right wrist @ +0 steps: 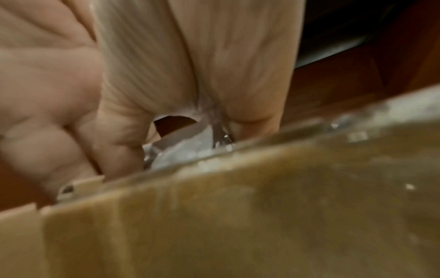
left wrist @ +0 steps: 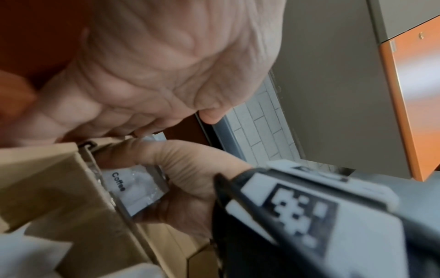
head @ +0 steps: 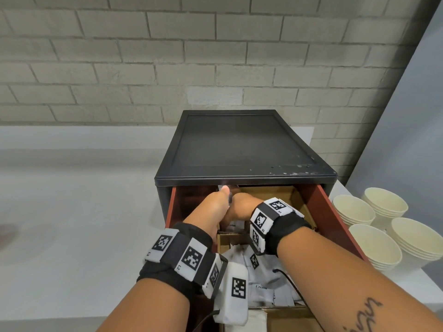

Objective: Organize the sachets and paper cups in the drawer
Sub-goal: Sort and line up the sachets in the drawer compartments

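The red-sided drawer (head: 324, 213) stands pulled out of a black cabinet (head: 239, 144). Brown cardboard dividers (head: 266, 191) split it into compartments. Both hands are together in the back-left compartment. My right hand (head: 241, 207) pinches a small stack of white coffee sachets (left wrist: 138, 190) between thumb and fingers, low in the compartment. My left hand (head: 217, 207) curls over the stack's far end, thumb raised beside a glossy sachet edge. Its fingertips are hidden. In the right wrist view, crinkled sachets (right wrist: 185, 152) show between the fingers, behind a blurred cardboard wall (right wrist: 238, 216).
White cream sachets (head: 263, 281) lie loose in the compartment nearer me. Stacks of cream paper cups (head: 374, 243) stand on the white counter (head: 72, 224) right of the drawer. A brick wall rises behind the cabinet.
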